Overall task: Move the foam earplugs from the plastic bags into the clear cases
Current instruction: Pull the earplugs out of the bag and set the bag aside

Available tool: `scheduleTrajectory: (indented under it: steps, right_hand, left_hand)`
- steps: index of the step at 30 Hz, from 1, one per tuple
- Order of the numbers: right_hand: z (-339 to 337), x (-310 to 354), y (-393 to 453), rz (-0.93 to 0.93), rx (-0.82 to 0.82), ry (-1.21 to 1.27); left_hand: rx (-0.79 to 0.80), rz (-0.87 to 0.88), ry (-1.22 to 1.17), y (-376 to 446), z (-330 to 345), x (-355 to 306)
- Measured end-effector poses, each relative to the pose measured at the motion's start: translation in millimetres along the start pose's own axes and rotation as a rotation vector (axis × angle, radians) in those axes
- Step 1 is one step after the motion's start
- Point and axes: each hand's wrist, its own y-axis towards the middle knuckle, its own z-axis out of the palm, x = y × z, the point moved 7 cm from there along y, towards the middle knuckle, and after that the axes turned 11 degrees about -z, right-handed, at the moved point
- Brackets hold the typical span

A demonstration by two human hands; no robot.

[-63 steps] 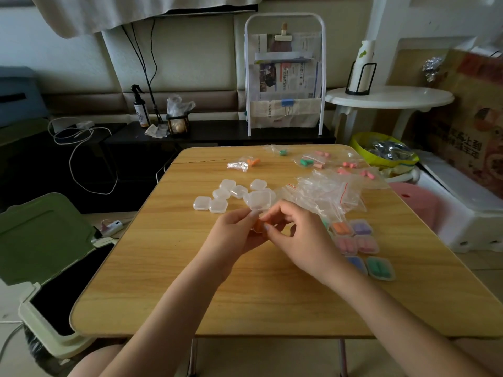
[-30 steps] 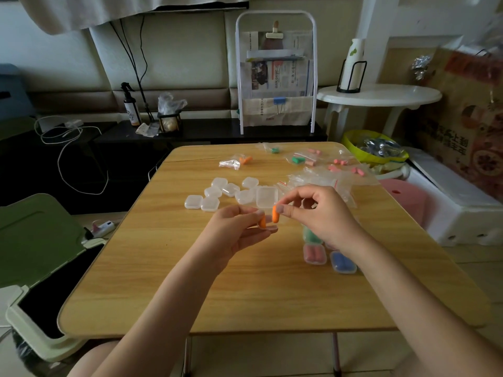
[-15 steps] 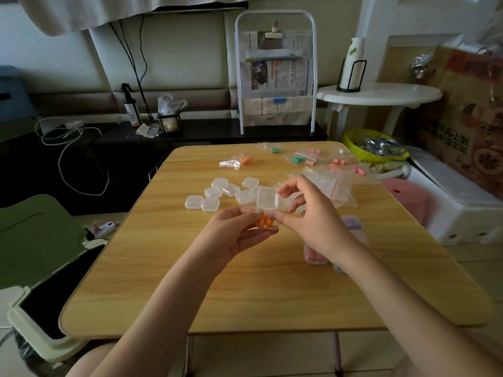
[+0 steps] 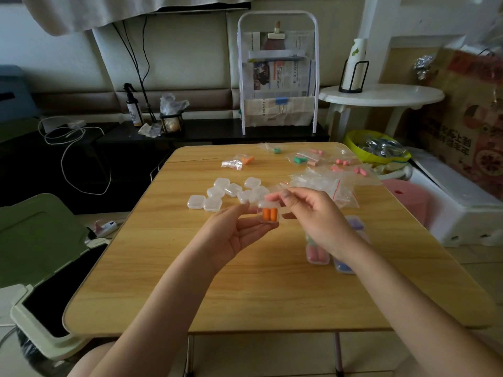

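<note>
Left hand (image 4: 234, 235) holds a clear case (image 4: 269, 213) with two orange earplugs (image 4: 270, 214); right hand (image 4: 313, 219) pinches its lid over the table (image 4: 190, 281).

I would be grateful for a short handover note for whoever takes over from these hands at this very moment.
Left hand holds a clear case with two orange earplugs inside; right hand pinches its open lid.
Done: filled cases lie on the wooden table under the right wrist.
Left: snap this lid shut. Empty cases wait mid-table. Bags still holding earplugs lie at the far edge, beyond a heap of empty bags.
</note>
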Motion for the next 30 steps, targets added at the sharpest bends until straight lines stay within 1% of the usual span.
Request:
scheduleTrajectory:
  steps: [3,8,10,13,17,21,26,28,30]
  right_hand:
    - [3.9,4.1,-1.4,-0.027,0.031,-0.058]
    - [10.6,8.0,-4.7,-0.119,0.119,-0.248]
    - [13.3,10.8,-5.7,-0.164,0.129,-0.313]
    - [11.8,14.3,-5.7,-0.215,0.065,-0.277]
    - [9.4,15.6,-4.3,-0.215,-0.018,-0.204]
    - [11.3,8.5,-1.5,-0.244,-0.036,-0.2]
    - [10.8,6.6,0.2,-0.274,-0.043,-0.265]
    - [9.1,7.0,0.0,-0.267,-0.063,-0.251]
    - [10.6,4.3,-0.6,-0.23,-0.026,-0.233]
  left_hand:
    - [0.017,0.015,-0.007,-0.1,-1.3,-2.3]
    - [0.019,0.04,0.129,1.3,-1.8,-2.0]
    - [0.002,0.038,0.174,1.9,-2.6,-0.9]
    - [-0.034,0.071,0.273,-0.4,-2.4,-2.3]
    - [-0.047,0.141,0.379,-1.4,0.5,-5.8]
    - [0.024,0.182,0.335,-2.6,5.9,-7.8]
    - [0.063,0.168,0.3,-2.0,6.6,-6.1]
    - [0.102,0.155,0.26,-2.8,8.5,-5.7]
    - [0.103,0.173,0.247,-4.0,8.4,-7.6]
